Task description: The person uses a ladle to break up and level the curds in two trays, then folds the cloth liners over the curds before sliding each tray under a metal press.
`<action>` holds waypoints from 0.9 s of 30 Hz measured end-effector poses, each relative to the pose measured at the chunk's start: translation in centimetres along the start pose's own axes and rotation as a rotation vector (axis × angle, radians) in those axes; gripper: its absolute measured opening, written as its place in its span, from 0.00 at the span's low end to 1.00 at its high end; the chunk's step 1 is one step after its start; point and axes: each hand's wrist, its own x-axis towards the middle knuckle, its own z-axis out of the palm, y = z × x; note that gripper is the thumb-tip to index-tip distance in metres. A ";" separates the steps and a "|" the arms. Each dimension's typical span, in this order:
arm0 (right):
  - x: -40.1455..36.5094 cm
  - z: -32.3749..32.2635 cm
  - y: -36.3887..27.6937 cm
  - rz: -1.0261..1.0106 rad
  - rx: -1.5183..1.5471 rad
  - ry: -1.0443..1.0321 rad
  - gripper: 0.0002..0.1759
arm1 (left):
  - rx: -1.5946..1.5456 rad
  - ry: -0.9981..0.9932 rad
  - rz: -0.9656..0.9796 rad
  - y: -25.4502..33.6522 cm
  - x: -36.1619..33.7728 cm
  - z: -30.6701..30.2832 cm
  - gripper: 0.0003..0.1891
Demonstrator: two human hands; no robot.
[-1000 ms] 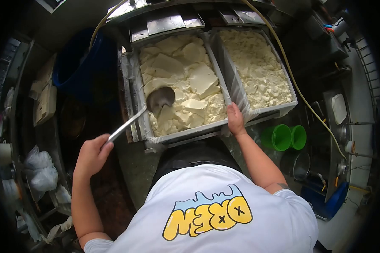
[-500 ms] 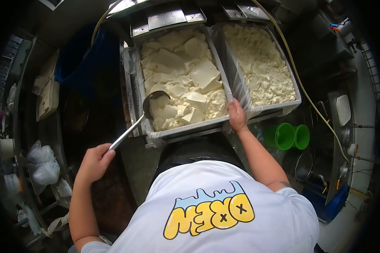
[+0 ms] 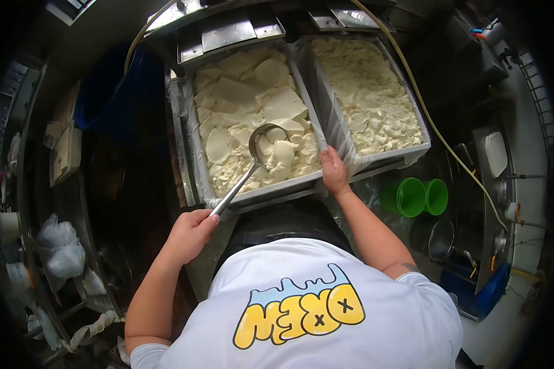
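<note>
My left hand (image 3: 189,236) is closed round the handle end of a metal ladle (image 3: 235,189). The ladle's round bowl sits in soft white curd (image 3: 234,92), which looks like tofu, with pieces of it inside the bowl. This curd fills a cloth-lined left box (image 3: 277,190). At that box's near right corner, my right hand (image 3: 335,172) grips the rim, its fingertips partly hidden. Alongside stands a second lined box (image 3: 388,156), filled with smaller broken curd (image 3: 366,92).
Two green buckets (image 3: 411,197) stand at the right, below the second box. A large blue barrel (image 3: 89,104) is at the back left. A pale hose (image 3: 425,104) hangs across the right side. Clear plastic bags (image 3: 64,249) lie on the left shelf.
The ladle has swung right, from the left edge of the box to the curd nearer its middle. My left hand moved right with it; my right hand stays on the rim.
</note>
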 end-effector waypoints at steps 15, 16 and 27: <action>-0.8 -0.8 -1.4 0.056 0.093 -0.010 0.36 | -0.339 0.019 0.054 4.9 -0.4 0.2 0.11; -0.8 -0.7 -1.4 0.057 0.096 0.008 0.36 | -0.301 0.019 0.104 6.0 0.2 0.8 0.11; -0.8 -0.9 -1.0 -0.014 0.102 0.018 0.34 | 0.413 0.094 0.657 17.6 17.7 12.0 0.14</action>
